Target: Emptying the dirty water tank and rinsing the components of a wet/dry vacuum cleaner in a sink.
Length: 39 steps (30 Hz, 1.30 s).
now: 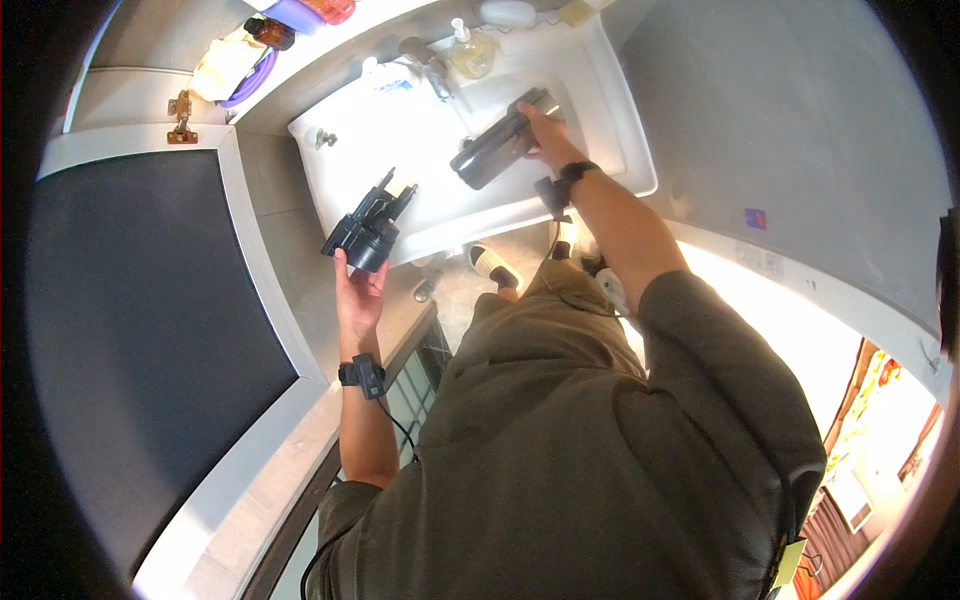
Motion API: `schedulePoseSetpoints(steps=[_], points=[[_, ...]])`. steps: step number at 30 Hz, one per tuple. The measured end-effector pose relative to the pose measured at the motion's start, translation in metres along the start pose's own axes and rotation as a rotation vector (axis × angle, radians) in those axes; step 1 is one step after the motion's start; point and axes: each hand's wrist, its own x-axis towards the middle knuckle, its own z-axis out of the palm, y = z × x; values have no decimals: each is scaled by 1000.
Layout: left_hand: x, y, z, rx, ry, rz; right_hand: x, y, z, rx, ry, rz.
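My left hand (361,296) grips a black plastic appliance part (367,232) by its round, ribbed end. Two narrow prongs on the part point up and away from me, over the near left edge of the white washbasin (634,146). Above the basin's right half, my right hand (550,139) holds a smoky, see-through plastic container (491,156), long and tilted, with its far end towards the upper right. The two pieces are apart from each other. Glare washes out much of the basin's left side, and my right fingers are partly hidden by the container.
Behind the container stand a faucet (429,66), a pump soap bottle (473,56) and a white bottle (390,77). At left hangs an open cabinet door (165,337). A shelf holds a brown bottle (271,34). A grey panel (780,120) borders the right. Cables run from both wrists.
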Motion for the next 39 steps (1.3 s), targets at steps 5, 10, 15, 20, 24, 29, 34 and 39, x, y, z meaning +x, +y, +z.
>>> schedulePoseSetpoints(steps=[5, 10, 15, 20, 24, 29, 34, 39], points=[[0, 3, -10, -13, -23, -7, -10, 20, -9, 81, -204, 41], [9, -1, -7, -12, -4, -2, 4, 48, -26, 204, -224, 110], [8, -1, -20, -56, 7, -2, -42, 48, -21, -11, -282, -44], [13, -4, -6, -40, 6, 33, -10, 57, -39, -355, -794, -397], [9, -6, -20, -94, 28, 19, -47, 25, 15, -391, -704, -4], [0, -2, -7, -124, 46, 13, -47, -18, 55, -815, -469, -104], [-7, -1, 8, -118, 46, 33, -36, -56, 68, -1234, -274, -336], [-6, -3, 6, -113, 70, 59, -65, -64, 81, -1818, -59, -706]])
